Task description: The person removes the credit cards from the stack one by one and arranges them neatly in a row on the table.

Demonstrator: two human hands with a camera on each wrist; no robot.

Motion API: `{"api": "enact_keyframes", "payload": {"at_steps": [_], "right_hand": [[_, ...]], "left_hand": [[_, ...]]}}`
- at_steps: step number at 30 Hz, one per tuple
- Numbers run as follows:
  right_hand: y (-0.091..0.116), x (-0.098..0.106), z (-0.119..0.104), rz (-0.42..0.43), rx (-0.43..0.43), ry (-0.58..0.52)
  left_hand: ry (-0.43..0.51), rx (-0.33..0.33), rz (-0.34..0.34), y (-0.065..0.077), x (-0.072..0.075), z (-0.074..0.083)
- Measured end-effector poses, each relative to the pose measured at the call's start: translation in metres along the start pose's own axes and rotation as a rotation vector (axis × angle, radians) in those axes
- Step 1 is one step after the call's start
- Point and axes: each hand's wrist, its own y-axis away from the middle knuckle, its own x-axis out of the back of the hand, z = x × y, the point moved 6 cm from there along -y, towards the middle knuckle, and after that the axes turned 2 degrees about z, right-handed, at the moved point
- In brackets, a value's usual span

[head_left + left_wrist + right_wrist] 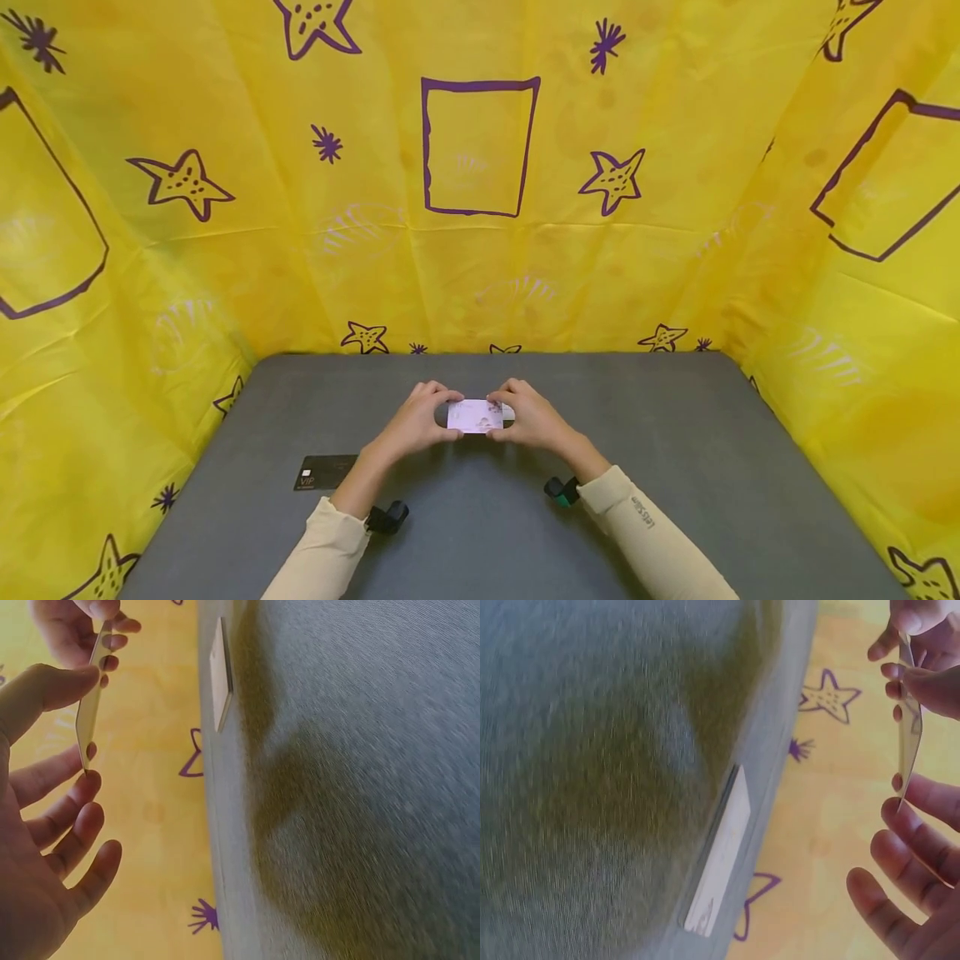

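Both hands hold up a thin pale card (475,416) with a small printed pattern toward its right side. My left hand (416,421) pinches its left end between thumb and fingers, while my right hand (534,419) does the same at the right end. Seen nearly edge-on in the left wrist view, the card (88,712) is raised off the table, and the lower fingers of that hand fan out beyond it. Behind the hands lies a flat whitish piece (720,862) with a dark lower edge, mostly covered in the head view.
A black card marked VIP (322,472) lies on the grey table (480,533), left of the hands and partly behind the left forearm. Yellow cloth walls (480,275) with purple drawings close in the back and both sides.
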Motion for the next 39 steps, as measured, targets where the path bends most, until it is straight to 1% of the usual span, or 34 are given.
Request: {"api": "enact_keyframes", "payload": {"at_steps": [6,10,15,21,27,33,39], "right_hand": [[-0.003,-0.007,-0.009,-0.023,0.016,0.015],[-0.006,-0.011,-0.017,-0.028,0.043,0.011],[-0.011,-0.018,-0.024,-0.043,0.042,0.027],[-0.017,-0.030,-0.029,-0.060,0.021,0.039],[-0.023,-0.037,-0.041,-0.073,0.026,0.044],[-0.030,-0.045,-0.052,-0.078,0.032,0.053],[-0.034,-0.055,-0.062,-0.102,0.028,0.051]], "left_hand": [[-0.001,-0.012,0.011,0.011,0.006,-0.006],[-0.006,-0.005,0.007,0.017,0.010,-0.012],[-0.010,0.000,0.008,0.023,0.013,-0.021],[-0.008,0.011,0.002,0.030,0.018,-0.031],[-0.018,0.016,0.006,0.038,0.026,-0.040],[-0.030,0.029,0.017,0.047,0.034,-0.049],[-0.030,0.049,0.016,0.058,0.039,-0.058]]}}
